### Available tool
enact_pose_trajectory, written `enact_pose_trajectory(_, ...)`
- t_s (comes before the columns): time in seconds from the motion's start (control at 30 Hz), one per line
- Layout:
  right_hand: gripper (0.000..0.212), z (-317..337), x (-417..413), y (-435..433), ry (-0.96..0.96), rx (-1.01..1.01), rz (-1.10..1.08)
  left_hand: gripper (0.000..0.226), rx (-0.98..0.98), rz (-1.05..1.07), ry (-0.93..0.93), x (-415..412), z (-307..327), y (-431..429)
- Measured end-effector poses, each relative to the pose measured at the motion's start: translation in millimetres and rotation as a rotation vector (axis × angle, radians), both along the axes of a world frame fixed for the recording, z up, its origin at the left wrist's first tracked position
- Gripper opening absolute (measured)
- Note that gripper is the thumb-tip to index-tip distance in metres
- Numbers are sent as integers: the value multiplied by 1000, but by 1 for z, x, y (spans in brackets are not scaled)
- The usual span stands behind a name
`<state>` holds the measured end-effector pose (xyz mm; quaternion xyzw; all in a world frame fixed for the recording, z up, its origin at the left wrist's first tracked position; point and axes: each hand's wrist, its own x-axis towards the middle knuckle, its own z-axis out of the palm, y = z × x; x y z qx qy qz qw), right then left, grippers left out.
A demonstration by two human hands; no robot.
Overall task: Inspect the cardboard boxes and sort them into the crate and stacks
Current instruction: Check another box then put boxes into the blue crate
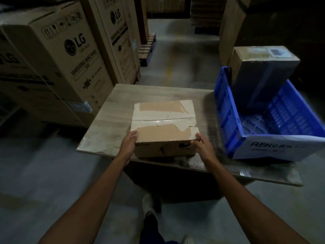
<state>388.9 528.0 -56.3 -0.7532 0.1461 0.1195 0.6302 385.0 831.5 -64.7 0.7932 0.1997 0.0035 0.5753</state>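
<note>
Left grip: the left hand holds the near left corner of the cardboard box, with the thumb on the top and the fingers going around the side.
Right grip: the right hand holds the near right corner, with the thumb at the top edge and the fingers on the front face.
Place of the box: on the tabletop, close to its front edge, between both hands. I cannot tell if the near side is lifted a little.
Handling: the box keeps its shape, so it is probably stiff enough. Its weight cannot be judged. The glossy tape on top may be slippery, and the torn paper layer is weak.
Where to hold: best on the bare side walls, low, or under the bottom corners, not on the peeled top.
Look of the box: brown, low and wide, with closed flaps and a taped seam across the middle. The pale top layer is torn off in large patches. The front face has a crease and a dark print too blurred to read.
Crate: the blue crate stands just to the right on the tabletop. Its paper label begins "ABNORM", and a second box stands in the far corner.
Judgement: this damaged box probably belongs in the crate.
</note>
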Motion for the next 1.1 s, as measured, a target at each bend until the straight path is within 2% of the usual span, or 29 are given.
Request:
enact_pose_trajectory(0.37, 74, -13, 75, 84, -64, -425, 88, 42, 169, -115, -49, 101, -19, 70)
enact_pose_trajectory(0.4, 73, -13, 79, 88, -58, -472, 102, 44, 226, -141, -43, 105, -21, 73)
enact_pose_trajectory(0.47, 71, -13, 83, 97, -99, -707, 132, 49, 504, -192, -137, 109, -22, 75)
enact_pose_trajectory(0.53, 67, -16, 83, 111, -283, -978, 196, 57, 724, -287, -335, 112, -19, 69)
enact_pose_trajectory(0.57, 66, -16, 85, 119, -353, -1029, 244, 60, 774, -348, -400, 115, -16, 63)
enact_pose_trajectory(0.63, 70, -15, 95, 132, -384, -1053, 331, 64, 853, -443, -382, 122, -14, 52)
enact_pose_trajectory(0.77, 78, -16, 127, 150, -253, -1078, 317, 75, 1013, -534, -83, 141, -24, 48)
enact_pose_trajectory(0.83, 76, -20, 129, 153, -228, -1140, 322, 77, 1070, -579, -24, 143, -24, 46)
enact_pose_trajectory(0.97, 78, -20, 134, 146, -205, -1171, 432, 79, 1055, -616, -31, 147, -21, 50)
enact_pose_trajectory(1.1, 72, -19, 135, 142, -240, -1210, 458, 74, 1123, -638, -136, 156, -17, 60)
